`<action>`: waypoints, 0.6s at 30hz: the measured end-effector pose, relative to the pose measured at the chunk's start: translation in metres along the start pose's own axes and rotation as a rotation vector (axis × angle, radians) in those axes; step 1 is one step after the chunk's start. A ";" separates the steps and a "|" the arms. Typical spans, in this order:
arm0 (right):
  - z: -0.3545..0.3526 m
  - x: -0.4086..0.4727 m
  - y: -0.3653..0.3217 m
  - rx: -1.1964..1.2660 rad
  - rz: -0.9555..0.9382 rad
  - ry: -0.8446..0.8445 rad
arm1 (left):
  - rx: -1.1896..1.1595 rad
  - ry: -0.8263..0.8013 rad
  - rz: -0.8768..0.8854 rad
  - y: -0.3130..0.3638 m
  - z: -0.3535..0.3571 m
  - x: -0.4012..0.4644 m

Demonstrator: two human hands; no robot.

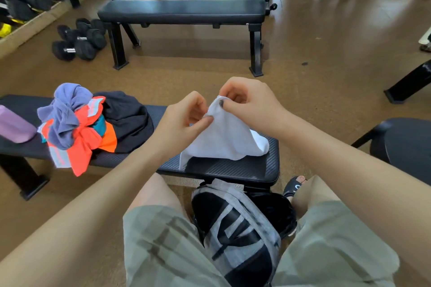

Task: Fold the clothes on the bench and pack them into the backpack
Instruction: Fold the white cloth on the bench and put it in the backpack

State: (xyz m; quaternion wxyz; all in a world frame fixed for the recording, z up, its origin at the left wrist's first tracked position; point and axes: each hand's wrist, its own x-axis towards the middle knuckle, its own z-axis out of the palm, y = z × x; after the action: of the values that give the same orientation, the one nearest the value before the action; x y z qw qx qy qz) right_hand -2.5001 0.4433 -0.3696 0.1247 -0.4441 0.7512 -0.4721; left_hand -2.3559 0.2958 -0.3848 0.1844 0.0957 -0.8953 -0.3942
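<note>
White cloth: top edge pinched by left hand and right hand, lifted, lower part resting on the right end of the table; heap of crumpled clothes further left on the same table. Grey-and-black backpack: on the floor between the person's knees, just below the table.

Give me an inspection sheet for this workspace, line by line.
Surface: black padded bench, textured top.
Job's things: white cloth lifted at one edge, the rest on the bench; heap of clothes in blue, orange and black to its left; grey and black backpack on the floor between the knees.
Clutter: purple bottle lying at the bench's left end.
Grippers: left hand and right hand both pinch the cloth's top edge.
Cables: nothing seen.
Surroundings: second bench, dumbbells, brown floor, other people's feet at the far edge.
</note>
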 end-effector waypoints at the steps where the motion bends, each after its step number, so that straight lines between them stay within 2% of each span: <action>1: -0.001 0.000 0.000 -0.020 -0.010 -0.005 | 0.001 0.006 0.011 0.001 0.000 0.001; 7: -0.006 0.006 -0.004 -0.100 -0.070 0.008 | 0.024 0.029 0.081 0.002 0.001 0.005; 18: -0.011 0.003 -0.007 -0.152 -0.161 0.121 | 0.292 -0.046 0.200 -0.032 0.013 -0.012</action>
State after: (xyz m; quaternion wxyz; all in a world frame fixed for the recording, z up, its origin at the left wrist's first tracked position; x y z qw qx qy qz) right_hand -2.5047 0.4467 -0.3576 0.0070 -0.4821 0.7528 -0.4482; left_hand -2.3498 0.2867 -0.4200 0.1862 0.0230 -0.9519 -0.2420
